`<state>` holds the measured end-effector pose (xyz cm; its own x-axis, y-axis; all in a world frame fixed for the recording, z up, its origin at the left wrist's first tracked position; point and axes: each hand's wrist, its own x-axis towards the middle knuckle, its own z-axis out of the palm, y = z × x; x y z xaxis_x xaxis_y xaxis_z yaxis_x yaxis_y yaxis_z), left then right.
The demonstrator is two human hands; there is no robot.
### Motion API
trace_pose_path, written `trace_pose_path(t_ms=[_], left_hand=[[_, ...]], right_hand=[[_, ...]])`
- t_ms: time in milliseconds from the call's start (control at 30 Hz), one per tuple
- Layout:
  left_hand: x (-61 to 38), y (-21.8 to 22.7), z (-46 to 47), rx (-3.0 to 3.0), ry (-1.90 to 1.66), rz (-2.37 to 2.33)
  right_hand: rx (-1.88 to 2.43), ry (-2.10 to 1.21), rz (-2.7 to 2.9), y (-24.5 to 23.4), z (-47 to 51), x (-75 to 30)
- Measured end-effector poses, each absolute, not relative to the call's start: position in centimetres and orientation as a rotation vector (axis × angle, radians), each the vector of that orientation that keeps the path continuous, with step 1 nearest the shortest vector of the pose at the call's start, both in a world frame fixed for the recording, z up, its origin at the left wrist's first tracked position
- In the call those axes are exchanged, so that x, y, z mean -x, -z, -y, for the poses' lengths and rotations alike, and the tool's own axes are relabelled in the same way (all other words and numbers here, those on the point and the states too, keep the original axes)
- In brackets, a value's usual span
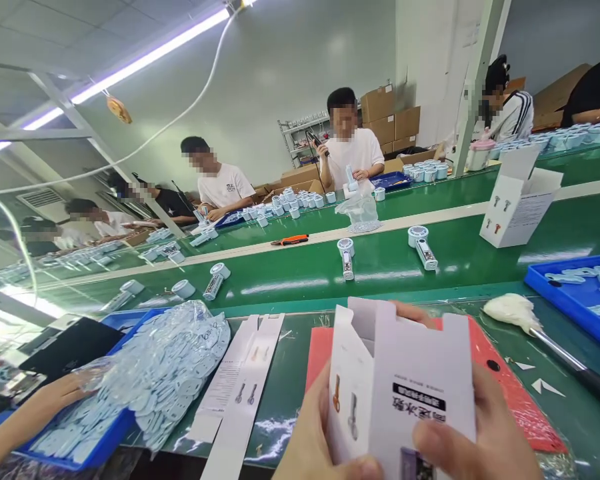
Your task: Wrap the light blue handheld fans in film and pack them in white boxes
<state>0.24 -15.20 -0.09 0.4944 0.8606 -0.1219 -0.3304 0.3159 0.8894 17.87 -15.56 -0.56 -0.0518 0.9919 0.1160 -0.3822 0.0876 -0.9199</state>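
As you work, your left hand [325, 427] and right hand [475, 427] grip a white carton [405, 393]. Its top stands open.

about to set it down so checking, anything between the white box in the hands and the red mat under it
Nothing visible. The white carton is over the red mat, between the left hand and right hand.

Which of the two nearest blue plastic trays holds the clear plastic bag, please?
The blue plastic tray at the left, under the clear bag of pale blue pieces; the blue tray at the right holds loose pieces, no bag.
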Motion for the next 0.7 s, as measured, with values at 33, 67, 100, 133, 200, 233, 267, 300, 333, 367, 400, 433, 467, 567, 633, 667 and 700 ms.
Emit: trace_pose_path(t_ms=[33, 67, 100, 133, 200, 233, 267, 300, 333, 367, 400, 433, 467, 567, 633, 667, 700], left_hand=[[-0.3, -0.1, 15.0, -0.921, -0.872, -0.677], [-0.3, -0.3, 14.9, -0.906, -0.871, -0.688], [-0.3, -0.6, 14.8, -0.899, -0.864, -0.708], [-0.3, -1.0, 14.6, -0.907, -0.852, -0.733], [-0.1, -1.7, 14.3, -0.956, -0.823, -0.761], [0.1, -2.0, 14.0, -0.990, -0.808, -0.749], [0.2, -2.3, 13.8, -1.038, -0.804, -0.726], [0.4, -2.5, 13.5, -1.110, -0.826, -0.699], [0.5, -2.8, 13.2, -1.203, -0.879, -0.672], [0.5, -3.0, 12.8, -1.314, -0.960, -0.649], [0.5, -3.2, 12.5, -1.433, -1.058, -0.628], [0.3, -3.3, 12.1, -1.535, -1.147, -0.609], [0.0, -3.4, 11.8, -1.600, -1.197, -0.587], [-1.6, -3.0, 11.0, -1.629, -1.272, -0.462], [-2.8, -2.5, 11.0, -1.590, -1.401, -0.424], [-3.4, -2.3, 11.1, -1.568, -1.484, -0.427], [-3.9, -2.1, 11.3, -1.540, -1.552, -0.445]], right_hand=[[0.784, -1.436, 0.943, 0.3, 15.6, -18.1], [0.760, -1.506, 0.889, 0.2, 15.6, -18.4], [0.742, -1.555, 0.861, 0.1, 15.3, -18.7], [0.730, -1.576, 0.862, 0.1, 15.0, -19.1], [0.728, -1.540, 0.947, -0.1, 14.2, -20.0], [0.736, -1.481, 1.026, -0.3, 13.8, -20.5], [0.740, -1.396, 1.117, -0.6, 13.4, -21.0], [0.736, -1.294, 1.205, -1.0, 13.1, -21.4], [0.728, -1.177, 1.275, -1.5, 12.8, -21.7], [0.731, -1.053, 1.321, -1.9, 12.6, -21.9], [0.742, -0.924, 1.350, -2.4, 12.4, -21.9], [0.753, -0.795, 1.371, -2.7, 12.3, -21.7], [0.761, -0.676, 1.388, -2.9, 12.2, -21.2], [0.762, -0.427, 1.358, -2.6, 12.1, -18.7], [0.750, -0.436, 1.276, -2.1, 12.3, -16.8], [0.755, -0.478, 1.241, -1.8, 12.5, -16.0], [0.767, -0.526, 1.215, -1.6, 12.8, -15.4]])
